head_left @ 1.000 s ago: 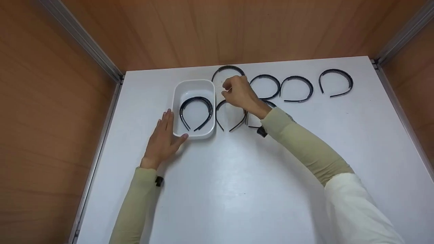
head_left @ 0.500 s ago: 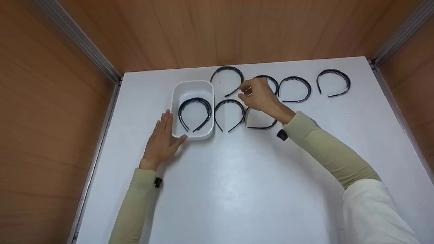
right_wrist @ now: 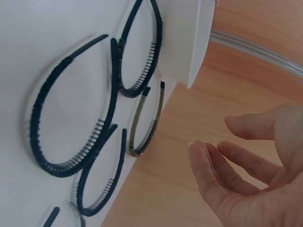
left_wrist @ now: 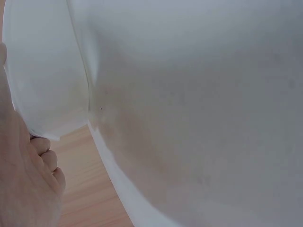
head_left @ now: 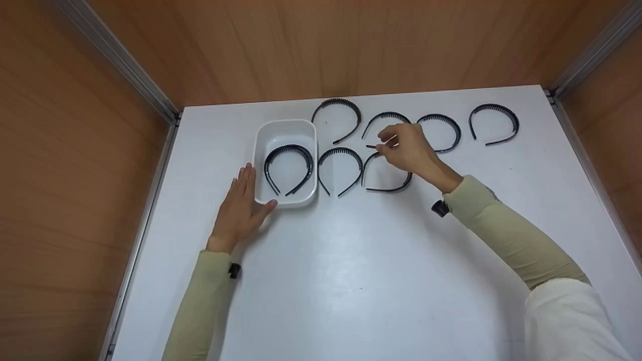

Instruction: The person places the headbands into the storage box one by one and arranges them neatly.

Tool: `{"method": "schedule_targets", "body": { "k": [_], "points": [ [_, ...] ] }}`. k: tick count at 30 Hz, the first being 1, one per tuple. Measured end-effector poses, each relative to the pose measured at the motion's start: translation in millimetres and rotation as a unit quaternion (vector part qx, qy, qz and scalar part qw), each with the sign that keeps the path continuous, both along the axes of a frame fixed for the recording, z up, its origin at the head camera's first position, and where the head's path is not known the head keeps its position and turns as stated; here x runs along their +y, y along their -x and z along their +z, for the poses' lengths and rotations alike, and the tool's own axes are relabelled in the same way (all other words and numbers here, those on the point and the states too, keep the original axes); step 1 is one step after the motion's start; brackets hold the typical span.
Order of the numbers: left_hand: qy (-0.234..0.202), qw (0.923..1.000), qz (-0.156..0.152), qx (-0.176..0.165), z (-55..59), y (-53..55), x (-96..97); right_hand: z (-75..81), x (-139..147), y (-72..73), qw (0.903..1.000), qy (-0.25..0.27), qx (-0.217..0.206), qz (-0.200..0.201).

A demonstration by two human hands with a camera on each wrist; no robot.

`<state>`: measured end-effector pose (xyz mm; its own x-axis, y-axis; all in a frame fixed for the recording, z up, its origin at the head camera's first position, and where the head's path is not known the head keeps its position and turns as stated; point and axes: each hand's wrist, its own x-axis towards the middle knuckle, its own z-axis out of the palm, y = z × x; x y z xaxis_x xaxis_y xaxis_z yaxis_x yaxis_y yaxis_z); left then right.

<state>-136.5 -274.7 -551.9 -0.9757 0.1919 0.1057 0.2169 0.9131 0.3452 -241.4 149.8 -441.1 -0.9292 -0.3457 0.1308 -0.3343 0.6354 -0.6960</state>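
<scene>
My left hand [head_left: 233,213] lies with straight fingers along the left wall of a white plastic bin [head_left: 317,175], its thumb at the front corner. Inside the bin, black toothed headbands [head_left: 290,147] lie nested together; how many is hard to tell. Above the table, my right hand [head_left: 409,150] hovers over a black headband [head_left: 387,115] in the back row and partly hides it. In the right wrist view, the right thumb and fingers [right_wrist: 201,163] are bent loosely and apart, with nothing between them.
Near the bin lie a back headband [head_left: 359,118], brownish in the right wrist view, and two front headbands [head_left: 361,163], one partly under the right hand. Farther right are another headband [head_left: 457,131] and a separate one [head_left: 516,120]. Wooden panels [head_left: 321,50] enclose the white table [head_left: 326,301].
My right hand has moved right, from beside the bin to over the second headband of the back row. The left hand stays at the bin, and the headbands lie as before.
</scene>
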Motion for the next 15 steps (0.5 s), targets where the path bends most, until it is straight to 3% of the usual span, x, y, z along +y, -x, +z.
{"method": "schedule_targets", "body": {
  "k": [15],
  "points": [
    [-0.003, 1.0000, -0.003, 0.003, -1.3, 0.9, -0.1, -27.4, 36.1, -3.1, 0.9993, -0.017, -0.016, -0.028]
  ]
}}
